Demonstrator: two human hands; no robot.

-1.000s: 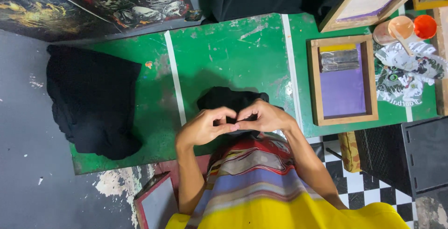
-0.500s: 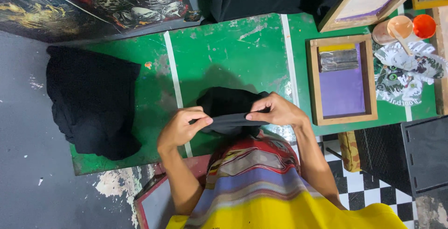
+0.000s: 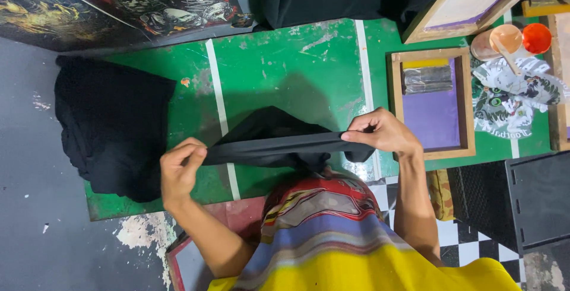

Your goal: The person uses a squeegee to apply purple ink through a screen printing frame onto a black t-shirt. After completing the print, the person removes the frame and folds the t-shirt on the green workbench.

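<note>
A black garment [image 3: 270, 142] is stretched flat between my two hands above the green table [image 3: 279, 65]. My left hand [image 3: 179, 169] pinches its left end near the table's front edge. My right hand [image 3: 380, 132] grips its right end beside a white stripe painted on the table. The cloth sags a little in the middle, and its lower part is hidden behind my striped shirt.
A pile of black cloth [image 3: 113, 125] hangs over the table's left end. A wooden screen frame with purple mesh [image 3: 433, 104] lies to the right, with a squeegee in it. Paint cups [image 3: 522, 39] and a printed rag sit at far right. Dark painted boards lean at the top left.
My hands were together on the bunched black garment. They have moved apart, left hand leftward and right hand rightward, pulling the cloth out into a long strip.
</note>
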